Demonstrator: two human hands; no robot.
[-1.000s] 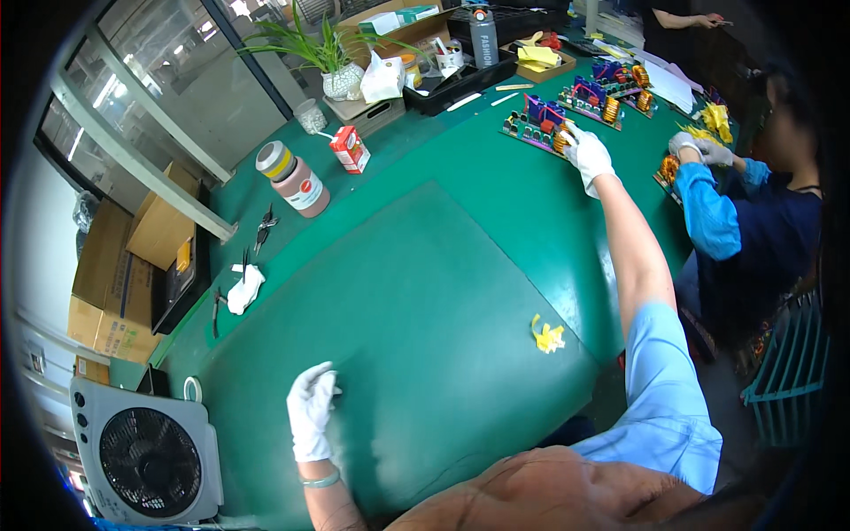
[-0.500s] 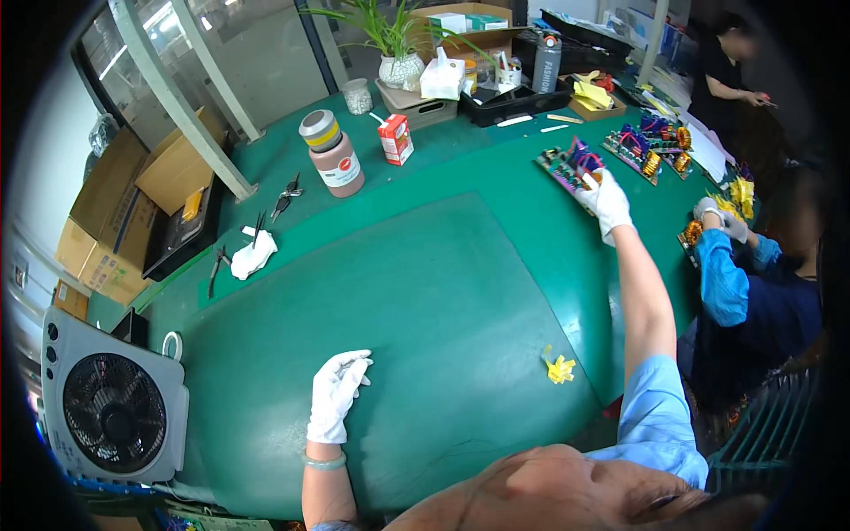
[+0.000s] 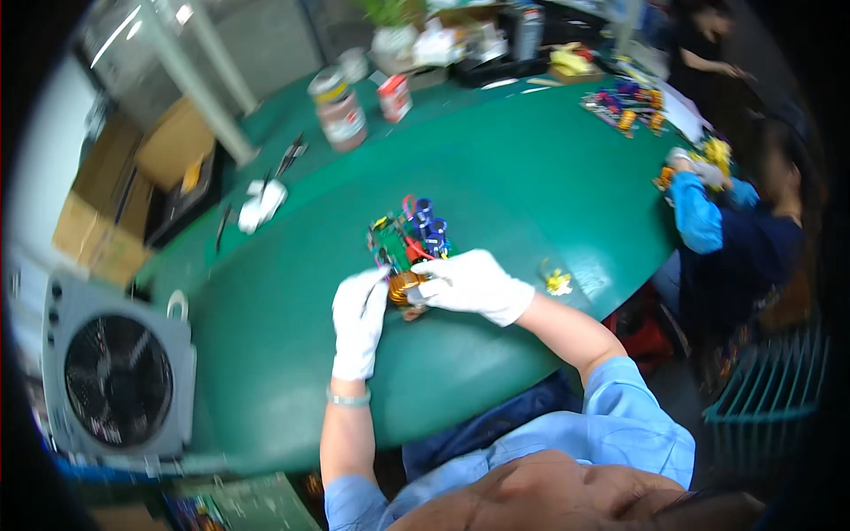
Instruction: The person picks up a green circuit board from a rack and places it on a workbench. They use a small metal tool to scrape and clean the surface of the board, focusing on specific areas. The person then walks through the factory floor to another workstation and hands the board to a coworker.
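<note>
A green circuit board (image 3: 390, 237) with blue cylindrical parts, coloured wires and a copper-wound coil lies over the middle of the green mat, in front of me. My right hand (image 3: 474, 283), in a white glove, grips it at its near right side, by the coil (image 3: 405, 288). At the near left edge, my left hand (image 3: 359, 314), also gloved, has its fingers closed on the board. Both sets of fingertips partly cover the near end. A small bundle of yellow strips (image 3: 557, 282) rests on the mat to the right of my right hand.
More circuit boards (image 3: 627, 106) lie at the far right. A co-worker's blue sleeve (image 3: 695, 212) is at the table's right edge. A fan (image 3: 119, 380) stands at the left. Along the back are a jar (image 3: 341, 119), a drink carton (image 3: 395, 97) and tools (image 3: 290, 155).
My right hand has brought a circuit board from the far right to the middle in front of me. My left hand has moved up to it and taken hold.
</note>
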